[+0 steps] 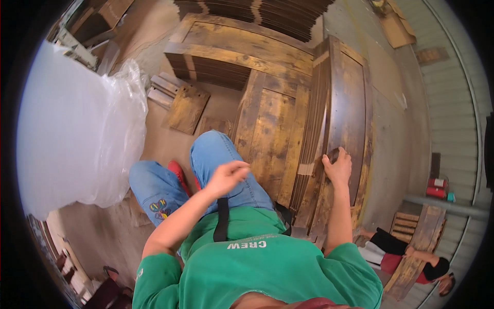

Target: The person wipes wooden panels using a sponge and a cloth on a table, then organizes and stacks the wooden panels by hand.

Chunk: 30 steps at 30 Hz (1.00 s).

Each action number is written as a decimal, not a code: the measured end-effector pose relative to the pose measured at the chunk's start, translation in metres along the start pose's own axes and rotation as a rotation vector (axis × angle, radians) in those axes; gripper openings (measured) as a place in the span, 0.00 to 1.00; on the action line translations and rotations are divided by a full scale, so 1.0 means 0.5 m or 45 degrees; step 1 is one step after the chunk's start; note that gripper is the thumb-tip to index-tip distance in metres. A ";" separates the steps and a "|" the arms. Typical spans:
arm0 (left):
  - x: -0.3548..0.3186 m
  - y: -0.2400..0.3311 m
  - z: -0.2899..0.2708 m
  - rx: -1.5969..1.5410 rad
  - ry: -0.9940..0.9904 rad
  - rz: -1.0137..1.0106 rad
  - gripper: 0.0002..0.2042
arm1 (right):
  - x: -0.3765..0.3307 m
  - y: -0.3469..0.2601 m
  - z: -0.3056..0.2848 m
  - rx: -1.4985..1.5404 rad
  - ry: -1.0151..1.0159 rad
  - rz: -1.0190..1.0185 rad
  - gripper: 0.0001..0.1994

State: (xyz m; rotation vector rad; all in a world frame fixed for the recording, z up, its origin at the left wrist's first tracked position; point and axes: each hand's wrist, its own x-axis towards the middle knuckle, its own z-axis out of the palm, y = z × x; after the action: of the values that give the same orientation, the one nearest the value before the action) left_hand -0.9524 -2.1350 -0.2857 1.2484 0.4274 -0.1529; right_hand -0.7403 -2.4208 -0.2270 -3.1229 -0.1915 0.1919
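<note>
My right hand [338, 167] rests on the top wooden panel [345, 98] of the stack to my right. Its thumb lies at the panel's near edge, with the fingers apart from it on the brown stained face. My left hand [228, 177] is in the air above my jeans, its fingers bent and smeared by motion. I see nothing in it. Between my legs and the right stack lies another framed wooden panel [272, 123], with yellow-brown grain. A further panel stack [242, 38] lies crosswise beyond it.
Clear plastic wrap [87, 134] bulges at the left. Small drilled boards [189, 109] lie on the floor by my knees. More dark panels [257, 10] are stacked at the far end. At lower right, a person [391, 257] sits or kneels by a plank [419, 252].
</note>
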 end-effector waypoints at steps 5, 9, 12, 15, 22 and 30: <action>-0.056 0.089 -0.149 0.026 0.648 0.208 0.11 | 0.020 -0.012 0.000 0.059 0.077 0.012 0.34; -0.130 0.117 -0.258 0.559 1.117 0.355 0.10 | 0.051 -0.039 -0.008 0.112 0.082 0.012 0.34; -0.192 0.073 -0.330 1.670 1.270 0.527 0.08 | 0.061 -0.074 -0.017 0.072 0.007 0.049 0.35; -0.221 0.021 -0.342 1.911 1.148 0.324 0.10 | 0.062 -0.099 -0.037 0.009 -0.069 -0.047 0.37; -0.257 0.057 -0.399 1.800 0.698 0.087 0.16 | 0.134 -0.127 -0.064 0.176 0.796 -0.491 0.32; -0.251 0.055 -0.458 1.639 0.560 0.080 0.16 | 0.140 -0.149 0.064 -0.182 0.247 -0.486 0.39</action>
State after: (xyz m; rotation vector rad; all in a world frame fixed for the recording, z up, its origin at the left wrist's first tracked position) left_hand -1.1101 -1.9260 -0.2693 2.5843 0.7026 -0.0894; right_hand -0.6842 -2.3383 -0.2664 -3.1333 -0.8182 -0.1340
